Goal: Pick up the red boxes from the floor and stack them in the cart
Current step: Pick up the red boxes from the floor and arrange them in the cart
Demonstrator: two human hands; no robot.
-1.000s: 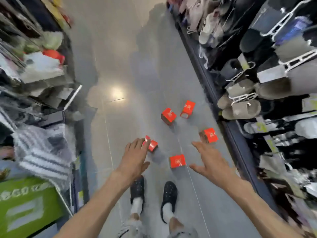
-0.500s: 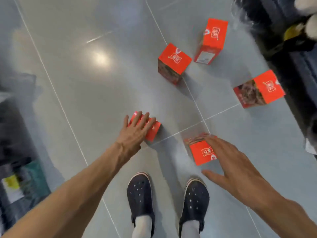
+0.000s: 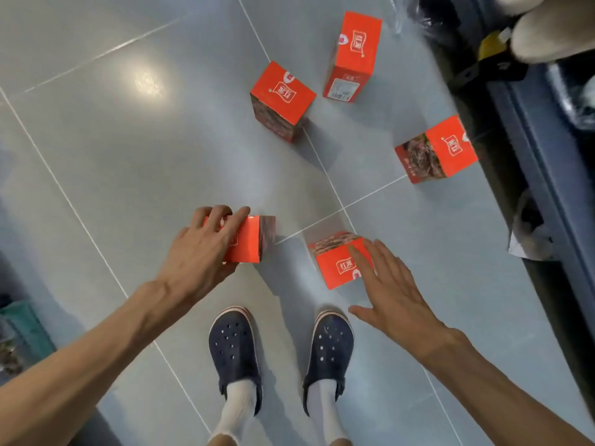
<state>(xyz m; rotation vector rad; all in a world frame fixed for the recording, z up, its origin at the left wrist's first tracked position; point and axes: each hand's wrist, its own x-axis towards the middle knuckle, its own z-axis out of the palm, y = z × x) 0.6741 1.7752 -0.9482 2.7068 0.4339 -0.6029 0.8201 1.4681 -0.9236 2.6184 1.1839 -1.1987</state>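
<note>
Several red boxes lie scattered on the grey tiled floor. My left hand (image 3: 206, 249) grips one red box (image 3: 249, 239), fingers curled over its top and left side. My right hand (image 3: 391, 291) is spread flat, fingertips resting on a second red box (image 3: 338, 265) just in front of my right shoe. Farther off stand a box on the tile seam (image 3: 283, 98), a tall upright box (image 3: 355, 53) and a box near the right shelf (image 3: 438, 151). No cart shows in this view.
My two dark clogs (image 3: 235, 352) stand on the floor below the hands. A dark shelf base (image 3: 547, 149) with slippers and bagged goods runs along the right edge. A green crate (image 3: 22, 326) sits at the left edge.
The camera has dropped closer to the floor. My left hand has closed around the nearest box and tipped it up. My right hand has moved onto the box by my right shoe.
</note>
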